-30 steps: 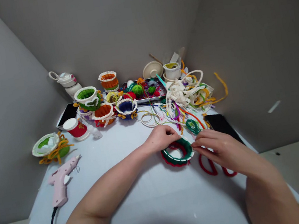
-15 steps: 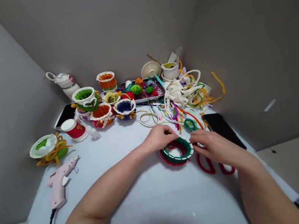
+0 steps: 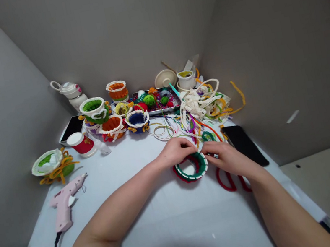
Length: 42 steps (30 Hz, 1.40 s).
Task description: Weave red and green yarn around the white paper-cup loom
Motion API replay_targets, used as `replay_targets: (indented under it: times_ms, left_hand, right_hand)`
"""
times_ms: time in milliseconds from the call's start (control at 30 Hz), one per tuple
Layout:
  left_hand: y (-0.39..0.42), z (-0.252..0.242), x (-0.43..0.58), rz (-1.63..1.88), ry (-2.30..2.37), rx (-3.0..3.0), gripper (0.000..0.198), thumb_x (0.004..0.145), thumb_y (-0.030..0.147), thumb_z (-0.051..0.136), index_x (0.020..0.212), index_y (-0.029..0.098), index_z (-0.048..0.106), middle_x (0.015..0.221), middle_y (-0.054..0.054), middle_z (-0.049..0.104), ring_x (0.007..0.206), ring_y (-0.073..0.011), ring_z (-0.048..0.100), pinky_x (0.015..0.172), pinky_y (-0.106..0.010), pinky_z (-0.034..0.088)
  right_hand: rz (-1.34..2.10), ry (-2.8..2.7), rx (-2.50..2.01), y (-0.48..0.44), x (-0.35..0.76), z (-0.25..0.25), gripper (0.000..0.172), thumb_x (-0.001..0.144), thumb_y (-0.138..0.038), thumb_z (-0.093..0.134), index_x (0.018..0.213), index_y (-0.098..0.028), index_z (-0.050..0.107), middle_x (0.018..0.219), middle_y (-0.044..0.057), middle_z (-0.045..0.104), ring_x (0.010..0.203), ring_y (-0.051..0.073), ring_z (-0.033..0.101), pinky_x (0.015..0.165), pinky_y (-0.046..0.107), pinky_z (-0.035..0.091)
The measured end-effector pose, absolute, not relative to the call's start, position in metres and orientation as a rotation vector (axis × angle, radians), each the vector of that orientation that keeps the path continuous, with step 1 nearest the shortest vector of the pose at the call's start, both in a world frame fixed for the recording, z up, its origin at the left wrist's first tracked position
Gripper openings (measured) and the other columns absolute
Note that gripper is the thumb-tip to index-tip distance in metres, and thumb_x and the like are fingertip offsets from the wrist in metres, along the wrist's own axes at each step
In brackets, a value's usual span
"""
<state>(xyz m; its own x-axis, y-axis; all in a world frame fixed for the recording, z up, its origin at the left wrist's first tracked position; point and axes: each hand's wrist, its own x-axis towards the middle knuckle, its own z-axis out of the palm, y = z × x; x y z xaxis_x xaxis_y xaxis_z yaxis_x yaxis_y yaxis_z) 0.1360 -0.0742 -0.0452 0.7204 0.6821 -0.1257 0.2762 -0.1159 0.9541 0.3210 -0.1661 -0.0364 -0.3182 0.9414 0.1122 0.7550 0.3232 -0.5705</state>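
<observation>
A small round yarn-woven basket, green inside with a red band below and a slotted white rim, sits tilted toward me on the table. My left hand pinches its far rim, thumb and fingers closed. At the upper right of the rim my right hand is closed in a pinch, fingertips close to the left ones; a thin dark green strand seems to be in it, mostly hidden. A small green yarn skein lies just behind that hand. Red-handled scissors lie partly under my right wrist.
A pink glue gun with a cord lies at left, near a red-and-white paper cup. Several finished woven baskets, a tray of yarn balls and a lace heap stand behind. A black phone lies right.
My right hand has moved left and slightly up along the rim, closer to my left hand. The basket has shifted slightly left and turned its opening more toward me.
</observation>
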Motion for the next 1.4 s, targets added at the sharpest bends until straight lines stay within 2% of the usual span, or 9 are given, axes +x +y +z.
replay_targets:
  times_ms: [167, 367, 633, 867, 1267, 1400]
  left_hand:
    - [-0.071, -0.049, 0.136, 0.345, 0.816, 1.654, 0.024, 0.073, 0.033, 0.064, 0.081, 0.011, 0.071, 0.073, -0.004, 0.069, 0.063, -0.011, 0.058, 0.063, -0.022, 0.047]
    - [-0.07, -0.039, 0.132, 0.299, 0.779, 1.77, 0.024, 0.072, 0.033, 0.065, 0.081, 0.012, 0.071, 0.077, -0.004, 0.069, 0.069, -0.0119, 0.06, 0.068, -0.023, 0.048]
    - [-0.07, -0.04, 0.131, 0.273, 0.744, 1.78, 0.031, 0.073, 0.039, 0.065, 0.084, 0.012, 0.072, 0.076, -0.004, 0.069, 0.068, -0.0124, 0.059, 0.067, -0.023, 0.046]
    - [-0.068, -0.04, 0.128, 0.275, 0.772, 1.848, 0.023, 0.071, 0.032, 0.066, 0.082, 0.013, 0.071, 0.074, -0.002, 0.068, 0.063, -0.0115, 0.057, 0.06, -0.022, 0.043]
    - [-0.054, -0.027, 0.137, 0.212, 0.554, 1.774, 0.021, 0.077, 0.024, 0.065, 0.093, 0.013, 0.072, 0.092, -0.005, 0.072, 0.083, -0.0131, 0.064, 0.08, -0.024, 0.049]
    - [-0.049, -0.026, 0.143, 0.173, 0.464, 1.934, 0.019, 0.075, 0.022, 0.068, 0.092, 0.015, 0.073, 0.094, -0.003, 0.072, 0.087, -0.0138, 0.064, 0.083, -0.024, 0.048]
  right_hand:
    - [0.596, -2.145, -1.502, -0.163, 0.323, -0.039, 0.016, 0.091, -0.02, 0.051, 0.083, -0.018, 0.065, 0.08, 0.004, 0.063, 0.075, 0.017, 0.059, 0.069, 0.027, 0.045]
    - [0.654, -2.119, -1.501, -0.162, 0.325, -0.041, 0.018, 0.092, -0.023, 0.05, 0.089, -0.019, 0.067, 0.084, 0.005, 0.066, 0.077, 0.016, 0.061, 0.07, 0.027, 0.046]
    - [0.66, -2.131, -1.492, -0.161, 0.328, -0.043, 0.021, 0.093, -0.026, 0.05, 0.088, -0.018, 0.068, 0.083, 0.005, 0.067, 0.076, 0.016, 0.061, 0.068, 0.026, 0.046]
    - [0.619, -2.078, -1.505, -0.161, 0.328, -0.044, 0.021, 0.093, -0.029, 0.051, 0.088, -0.018, 0.069, 0.084, 0.006, 0.069, 0.076, 0.017, 0.062, 0.069, 0.028, 0.048]
    - [0.674, -2.097, -1.497, -0.16, 0.33, -0.044, 0.021, 0.094, -0.028, 0.05, 0.089, -0.019, 0.068, 0.085, 0.005, 0.069, 0.077, 0.017, 0.062, 0.07, 0.027, 0.047]
    - [0.63, -2.1, -1.511, -0.16, 0.329, -0.043, 0.024, 0.094, -0.029, 0.05, 0.082, -0.019, 0.067, 0.076, 0.004, 0.066, 0.07, 0.016, 0.059, 0.063, 0.026, 0.044]
